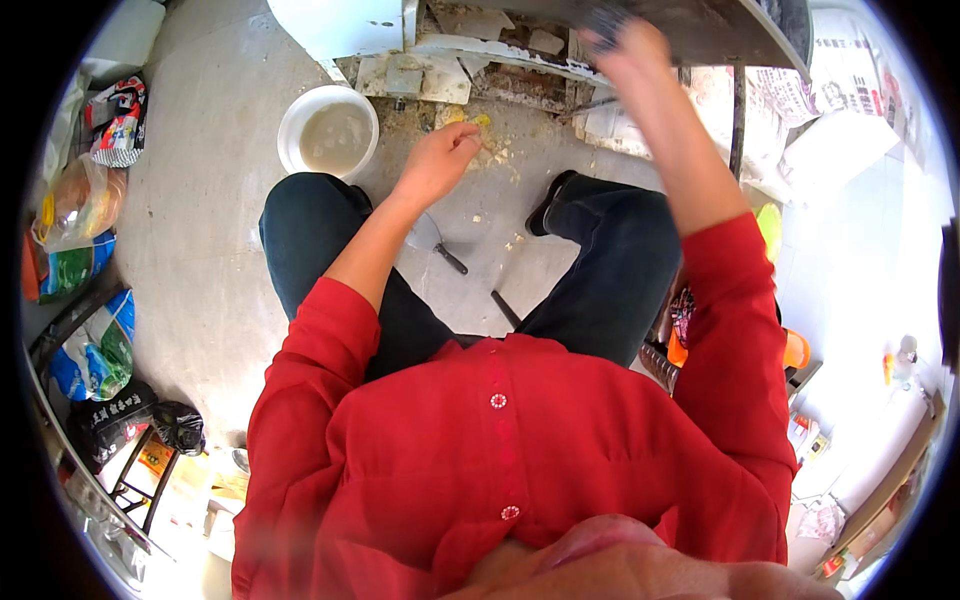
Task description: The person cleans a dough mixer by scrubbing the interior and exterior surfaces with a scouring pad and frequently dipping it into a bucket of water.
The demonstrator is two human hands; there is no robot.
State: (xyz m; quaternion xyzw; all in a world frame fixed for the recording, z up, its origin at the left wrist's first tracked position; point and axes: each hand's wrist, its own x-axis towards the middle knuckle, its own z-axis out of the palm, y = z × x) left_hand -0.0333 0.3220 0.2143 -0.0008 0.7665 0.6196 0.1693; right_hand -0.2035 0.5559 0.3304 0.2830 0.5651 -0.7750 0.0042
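Note:
My right hand (pixel 640 55), smeared by motion, is raised at the grey metal panel (pixel 710 30) at the top. Its fingers are closed round a small dark thing (pixel 606 25), too blurred to name. Lower and to the left, my left hand (pixel 440 163) hovers over the floor with its fingers curled together; what they hold, if anything, is hidden. Beyond its fingertips lie a yellow scrap (pixel 482 120) and pale crumbs (pixel 503 157). A scraper with a black handle (pixel 451 259) rests on the floor between my legs.
A white bucket (pixel 289 130) of murky liquid stands by my left knee. Ahead is a low, dirty metal frame (pixel 510 50) with debris beneath. Plastic bags (pixel 85 205) and packages line the left side. White printed sacks (pixel 835 75) are piled at the far right.

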